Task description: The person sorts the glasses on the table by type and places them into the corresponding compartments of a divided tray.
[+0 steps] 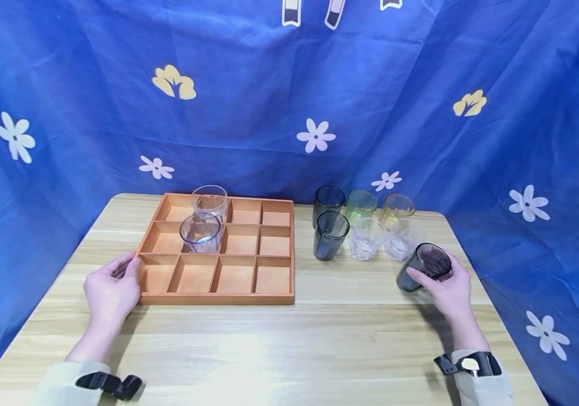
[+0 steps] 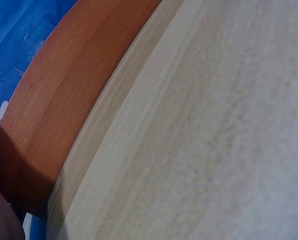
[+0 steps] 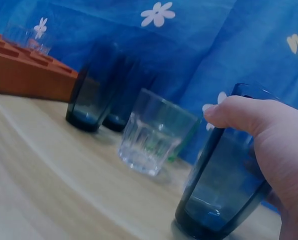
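Note:
My right hand (image 1: 454,287) grips a dark grey drinking glass (image 3: 221,180), thumb on the near side and the other fingers mostly hidden behind it. That glass leans slightly at the table's right side. At the front left corner of a wooden compartment tray (image 1: 216,299), my left hand (image 1: 111,287) holds the side wall with bent fingers and thumb. Two clear glasses stand in the tray's second column: a plain one (image 1: 210,197) in the back row, and a blue-tinted one (image 1: 200,234) in the middle row. In the left wrist view, only a sliver of the hand shows beside the tray.
Right of the tray stand two dark glasses (image 1: 331,239), a green glass (image 1: 362,206), an amber glass (image 1: 397,208) and two short clear glasses (image 1: 365,242), close together. A blue flowered cloth (image 1: 248,113) hangs behind the wooden table (image 1: 340,338) and along its sides.

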Motion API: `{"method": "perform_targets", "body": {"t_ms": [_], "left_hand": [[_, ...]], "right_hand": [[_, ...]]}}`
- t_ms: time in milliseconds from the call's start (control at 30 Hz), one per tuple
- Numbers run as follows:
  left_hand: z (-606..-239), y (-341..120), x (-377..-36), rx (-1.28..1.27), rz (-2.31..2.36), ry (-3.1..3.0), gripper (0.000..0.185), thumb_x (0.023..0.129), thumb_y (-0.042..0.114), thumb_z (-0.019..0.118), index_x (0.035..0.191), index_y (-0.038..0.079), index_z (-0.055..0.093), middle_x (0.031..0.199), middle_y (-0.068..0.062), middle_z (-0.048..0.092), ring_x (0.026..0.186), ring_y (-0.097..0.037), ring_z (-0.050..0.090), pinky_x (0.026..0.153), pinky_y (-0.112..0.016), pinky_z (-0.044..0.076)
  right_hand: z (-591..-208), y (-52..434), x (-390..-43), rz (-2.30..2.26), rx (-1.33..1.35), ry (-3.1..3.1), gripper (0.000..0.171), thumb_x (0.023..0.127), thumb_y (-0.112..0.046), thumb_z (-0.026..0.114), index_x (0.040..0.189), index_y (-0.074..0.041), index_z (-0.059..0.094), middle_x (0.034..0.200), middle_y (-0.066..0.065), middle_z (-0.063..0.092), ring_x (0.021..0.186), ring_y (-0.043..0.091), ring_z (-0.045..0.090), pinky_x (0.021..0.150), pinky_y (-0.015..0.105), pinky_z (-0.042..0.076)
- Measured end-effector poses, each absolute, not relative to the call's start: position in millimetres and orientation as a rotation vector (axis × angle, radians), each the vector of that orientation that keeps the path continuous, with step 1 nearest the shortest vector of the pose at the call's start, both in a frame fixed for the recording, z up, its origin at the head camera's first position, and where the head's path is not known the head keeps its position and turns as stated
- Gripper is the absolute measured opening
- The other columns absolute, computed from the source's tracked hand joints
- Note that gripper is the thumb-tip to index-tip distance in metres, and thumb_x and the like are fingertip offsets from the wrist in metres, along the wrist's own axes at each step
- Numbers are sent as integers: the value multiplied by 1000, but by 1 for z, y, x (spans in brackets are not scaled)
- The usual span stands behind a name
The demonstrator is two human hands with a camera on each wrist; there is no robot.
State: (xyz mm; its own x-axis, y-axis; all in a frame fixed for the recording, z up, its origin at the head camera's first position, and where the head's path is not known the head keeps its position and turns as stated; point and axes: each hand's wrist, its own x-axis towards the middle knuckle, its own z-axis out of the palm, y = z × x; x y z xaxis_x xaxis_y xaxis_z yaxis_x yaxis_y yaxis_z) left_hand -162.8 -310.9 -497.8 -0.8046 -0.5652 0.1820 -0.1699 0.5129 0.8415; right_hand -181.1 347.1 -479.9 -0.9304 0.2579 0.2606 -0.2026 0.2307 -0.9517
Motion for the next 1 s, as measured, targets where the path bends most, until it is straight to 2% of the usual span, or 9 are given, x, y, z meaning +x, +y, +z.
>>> {"method": "perform_targets", "body": {"t_ms": [233,433,667,1000], "left_hand": [[-497,-311,-161,621,-1228,-2324,34,105,21,65,130,0,74,123,-20,72,93,10,64,76,-4,50],[-497,-312,-160,626,-1230,-2336,34,105,22,65,131,1,74,123,-20,72,94,7,65,74,-4,50],[-498,-312,-161,641,-1239,-2344,35,106,23,64,132,2,74,124,-19,72,98,3,67,75,-4,50],[-496,-311,-161,660,-1237,-2364,36,106,26,63,134,5,73,127,-16,72,110,-11,70,80,-6,52]], "right_hand": [[-457,338,-182,1760,70,-2103,62,76,18,86,133,12,62,120,25,72,108,17,71,91,21,58],[-439,326,-180,1726,145,-2132,65,74,17,88,134,11,63,122,30,70,108,19,71,90,21,58],[-419,308,-180,1688,195,-2159,63,75,14,89,133,8,66,121,28,70,109,21,71,90,23,59],[-393,278,-182,1778,330,-2076,61,73,22,86,129,10,67,120,32,70,109,30,71,86,25,60]]}}
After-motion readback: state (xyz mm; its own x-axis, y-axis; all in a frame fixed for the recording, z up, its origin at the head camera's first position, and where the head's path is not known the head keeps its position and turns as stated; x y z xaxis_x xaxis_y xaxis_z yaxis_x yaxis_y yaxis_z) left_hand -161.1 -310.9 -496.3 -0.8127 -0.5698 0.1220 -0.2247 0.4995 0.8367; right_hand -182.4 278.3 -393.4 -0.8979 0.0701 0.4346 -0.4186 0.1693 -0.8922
